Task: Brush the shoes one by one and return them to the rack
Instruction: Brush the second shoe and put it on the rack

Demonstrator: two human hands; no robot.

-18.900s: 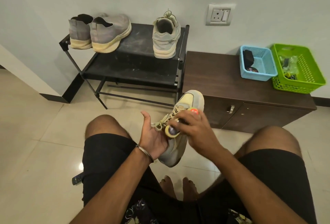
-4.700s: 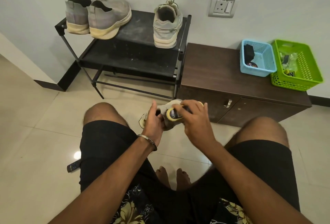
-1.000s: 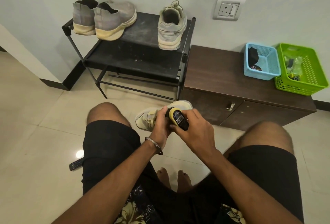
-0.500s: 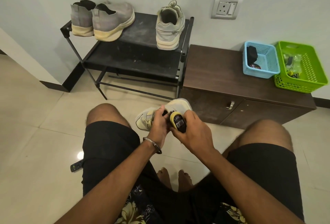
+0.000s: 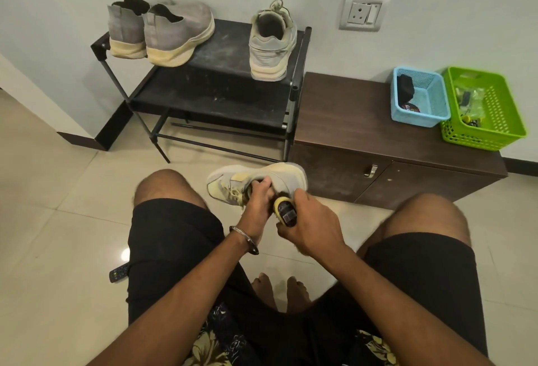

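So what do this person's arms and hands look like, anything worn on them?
Both arms are bare, with no sleeves or gloves. The left hand has a thin metal bangle at its wrist. The right hand shows nothing worn, no ring or watch visible.

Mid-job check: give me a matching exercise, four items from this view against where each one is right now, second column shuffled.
Items
1. brush
2. pale yellow sneaker
3. grey slip-on pair
4. blue basket

Places
A. on top of the brown cabinet
B. held by the left hand, above the floor
C. at the left end of the black rack
D. gripped in the right hand

Pairs: 1-D, 2-B, 3-C, 4-A
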